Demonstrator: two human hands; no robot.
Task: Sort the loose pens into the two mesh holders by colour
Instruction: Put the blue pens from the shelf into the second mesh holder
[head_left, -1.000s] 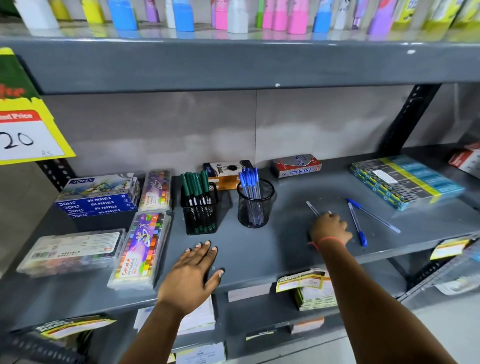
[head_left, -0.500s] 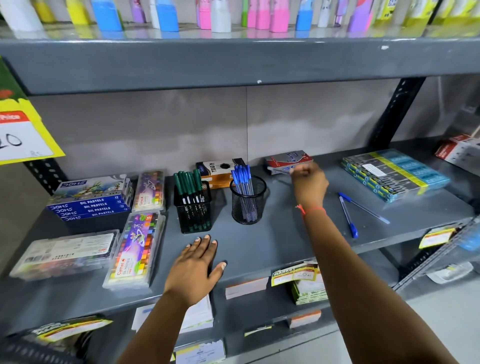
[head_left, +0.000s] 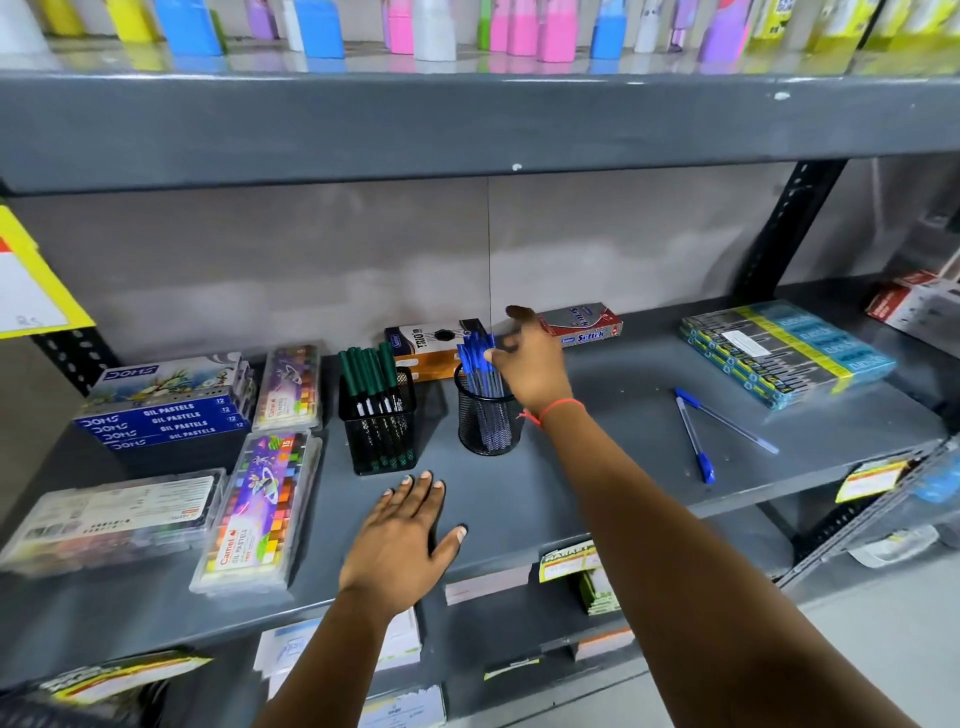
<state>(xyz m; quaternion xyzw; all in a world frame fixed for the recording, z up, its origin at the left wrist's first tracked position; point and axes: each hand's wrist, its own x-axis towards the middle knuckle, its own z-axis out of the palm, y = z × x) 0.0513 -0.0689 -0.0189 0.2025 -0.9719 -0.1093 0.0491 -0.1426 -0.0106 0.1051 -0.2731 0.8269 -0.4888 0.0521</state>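
**Head view: blue pens nearly sorted**

Right hand (head_left: 530, 364) hovers at the round mesh holder (head_left: 485, 421), fingers apart, seemingly empty. Left hand (head_left: 400, 540) rests flat, spread. Two loose blue pens (head_left: 696, 441) lie to the right hand's right: light, stiff, slippery; pinch mid-barrel.
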